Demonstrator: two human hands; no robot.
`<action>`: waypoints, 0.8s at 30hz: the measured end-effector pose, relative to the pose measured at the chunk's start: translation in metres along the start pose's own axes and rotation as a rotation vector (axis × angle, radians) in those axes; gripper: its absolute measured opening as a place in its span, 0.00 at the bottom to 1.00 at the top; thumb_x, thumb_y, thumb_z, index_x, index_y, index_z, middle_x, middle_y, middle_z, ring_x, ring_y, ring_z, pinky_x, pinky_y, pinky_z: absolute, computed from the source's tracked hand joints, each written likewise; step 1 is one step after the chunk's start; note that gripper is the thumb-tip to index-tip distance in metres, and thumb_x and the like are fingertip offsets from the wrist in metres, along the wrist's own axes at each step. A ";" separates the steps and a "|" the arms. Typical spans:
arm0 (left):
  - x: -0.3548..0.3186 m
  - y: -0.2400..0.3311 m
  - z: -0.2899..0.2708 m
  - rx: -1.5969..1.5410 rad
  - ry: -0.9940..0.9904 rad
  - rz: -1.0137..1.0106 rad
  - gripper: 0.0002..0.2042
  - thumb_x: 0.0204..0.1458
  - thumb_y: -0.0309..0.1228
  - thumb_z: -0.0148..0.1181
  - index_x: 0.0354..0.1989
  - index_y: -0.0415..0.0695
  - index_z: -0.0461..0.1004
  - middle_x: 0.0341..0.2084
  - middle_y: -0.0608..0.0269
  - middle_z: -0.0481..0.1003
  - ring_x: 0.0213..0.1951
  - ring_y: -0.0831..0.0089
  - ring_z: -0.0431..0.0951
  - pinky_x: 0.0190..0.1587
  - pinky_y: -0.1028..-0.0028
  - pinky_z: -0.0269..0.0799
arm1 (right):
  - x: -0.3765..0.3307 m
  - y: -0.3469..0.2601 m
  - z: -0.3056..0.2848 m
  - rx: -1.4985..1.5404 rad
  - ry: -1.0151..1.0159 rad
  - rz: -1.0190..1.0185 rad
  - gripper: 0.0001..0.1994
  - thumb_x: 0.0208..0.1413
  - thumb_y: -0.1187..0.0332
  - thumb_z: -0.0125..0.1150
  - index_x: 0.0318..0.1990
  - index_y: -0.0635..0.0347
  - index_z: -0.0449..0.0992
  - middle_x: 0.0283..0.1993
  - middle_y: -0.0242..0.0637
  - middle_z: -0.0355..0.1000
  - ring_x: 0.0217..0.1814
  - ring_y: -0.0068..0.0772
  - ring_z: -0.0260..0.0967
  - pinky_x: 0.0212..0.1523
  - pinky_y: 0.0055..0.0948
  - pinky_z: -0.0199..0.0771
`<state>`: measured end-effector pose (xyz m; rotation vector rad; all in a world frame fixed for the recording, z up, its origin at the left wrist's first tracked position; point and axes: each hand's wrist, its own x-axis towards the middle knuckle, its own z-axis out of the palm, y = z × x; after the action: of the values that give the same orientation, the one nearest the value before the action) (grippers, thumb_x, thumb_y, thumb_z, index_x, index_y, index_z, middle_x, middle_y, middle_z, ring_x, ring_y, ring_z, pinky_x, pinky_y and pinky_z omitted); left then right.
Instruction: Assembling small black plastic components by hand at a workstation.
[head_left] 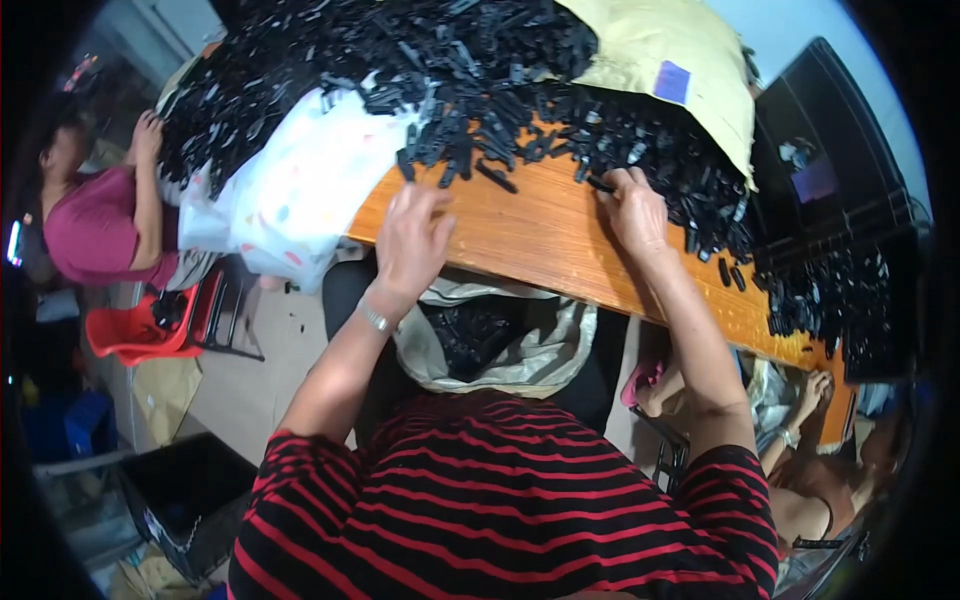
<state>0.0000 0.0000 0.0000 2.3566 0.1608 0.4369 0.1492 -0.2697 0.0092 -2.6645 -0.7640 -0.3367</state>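
My left hand (412,238) hovers over the near edge of the wooden table (510,235), slightly blurred, its thumb and fingers apart and nothing visible in them. Farther right, my right hand (637,212) is at the edge of the scattered parts, fingertips pinched on a small black plastic part (601,184). A large heap of similar black plastic parts (400,50) covers the far side of the table. In my lap, below the table edge, a whitish woven sack (550,350) gapes with black parts inside.
A white plastic bag (300,190) lies left of my left hand. At the far right stand a yellowish sack (660,60) and a black bin (840,140). People work on both sides, one by a red chair (140,325). A black crate (190,500) sits lower left.
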 end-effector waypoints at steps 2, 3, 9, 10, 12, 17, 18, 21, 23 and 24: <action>0.016 -0.009 0.004 0.121 0.213 0.192 0.13 0.43 0.26 0.63 0.39 0.41 0.74 0.36 0.53 0.70 0.42 0.57 0.71 0.46 0.64 0.68 | 0.005 0.006 0.011 -0.064 0.001 -0.008 0.11 0.48 0.68 0.61 0.40 0.57 0.74 0.40 0.45 0.70 0.38 0.53 0.72 0.38 0.44 0.73; 0.023 -0.002 0.020 0.115 0.232 0.169 0.13 0.43 0.26 0.63 0.39 0.41 0.74 0.36 0.53 0.70 0.42 0.57 0.71 0.46 0.64 0.68 | 0.010 0.021 0.007 -0.092 -0.007 -0.021 0.11 0.48 0.70 0.63 0.40 0.58 0.74 0.39 0.43 0.71 0.39 0.52 0.71 0.38 0.41 0.73; 0.044 -0.020 0.028 0.271 0.235 0.162 0.10 0.43 0.25 0.63 0.35 0.41 0.74 0.32 0.56 0.70 0.39 0.57 0.70 0.40 0.63 0.67 | 0.018 0.002 0.021 0.046 0.003 -0.063 0.10 0.47 0.71 0.64 0.38 0.60 0.75 0.38 0.43 0.72 0.36 0.50 0.71 0.36 0.39 0.73; 0.044 -0.019 0.032 0.270 0.232 0.162 0.10 0.43 0.25 0.63 0.35 0.41 0.74 0.32 0.56 0.70 0.39 0.57 0.70 0.40 0.63 0.67 | 0.018 0.000 0.024 0.097 0.043 -0.086 0.09 0.47 0.71 0.64 0.37 0.60 0.75 0.37 0.43 0.72 0.36 0.49 0.72 0.36 0.38 0.72; 0.040 -0.017 0.038 0.228 0.251 0.227 0.07 0.43 0.25 0.62 0.32 0.41 0.74 0.30 0.57 0.70 0.37 0.57 0.70 0.39 0.63 0.67 | 0.017 -0.009 0.025 0.191 0.078 -0.120 0.08 0.48 0.70 0.64 0.36 0.61 0.76 0.35 0.44 0.72 0.35 0.47 0.72 0.35 0.36 0.72; 0.023 -0.026 0.036 0.149 0.291 0.214 0.05 0.46 0.24 0.60 0.32 0.40 0.74 0.27 0.57 0.71 0.33 0.59 0.72 0.37 0.66 0.69 | -0.008 -0.056 0.027 0.429 -0.098 -0.198 0.08 0.50 0.70 0.63 0.37 0.61 0.77 0.35 0.45 0.74 0.34 0.47 0.71 0.35 0.35 0.72; 0.021 -0.026 0.034 0.088 0.329 0.203 0.05 0.48 0.24 0.59 0.33 0.39 0.74 0.25 0.59 0.72 0.30 0.63 0.73 0.35 0.69 0.69 | -0.013 -0.059 0.032 0.434 -0.107 -0.238 0.07 0.50 0.70 0.62 0.36 0.61 0.77 0.34 0.44 0.73 0.34 0.47 0.71 0.35 0.35 0.72; 0.013 -0.024 0.028 -0.349 0.248 -0.114 0.05 0.52 0.26 0.58 0.35 0.37 0.74 0.24 0.65 0.74 0.26 0.74 0.73 0.32 0.75 0.69 | -0.022 -0.073 0.037 0.452 -0.139 -0.243 0.05 0.51 0.71 0.61 0.33 0.62 0.76 0.33 0.44 0.72 0.35 0.49 0.71 0.35 0.37 0.71; 0.010 -0.023 0.019 -0.454 0.160 -0.206 0.07 0.56 0.28 0.56 0.37 0.37 0.74 0.23 0.69 0.74 0.25 0.83 0.70 0.30 0.80 0.68 | -0.021 -0.077 0.035 0.433 -0.144 -0.221 0.05 0.50 0.71 0.61 0.33 0.61 0.76 0.32 0.43 0.71 0.36 0.49 0.71 0.35 0.37 0.71; 0.009 -0.021 0.016 -0.646 0.101 -0.307 0.07 0.56 0.28 0.55 0.38 0.38 0.74 0.23 0.68 0.74 0.25 0.83 0.71 0.30 0.81 0.68 | -0.019 -0.075 0.035 0.410 -0.185 -0.215 0.04 0.51 0.71 0.61 0.33 0.60 0.77 0.34 0.43 0.72 0.37 0.49 0.71 0.35 0.37 0.71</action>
<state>0.0145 0.0073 -0.0223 1.6444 0.3641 0.3847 0.0964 -0.2052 -0.0090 -2.2527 -1.0530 0.0184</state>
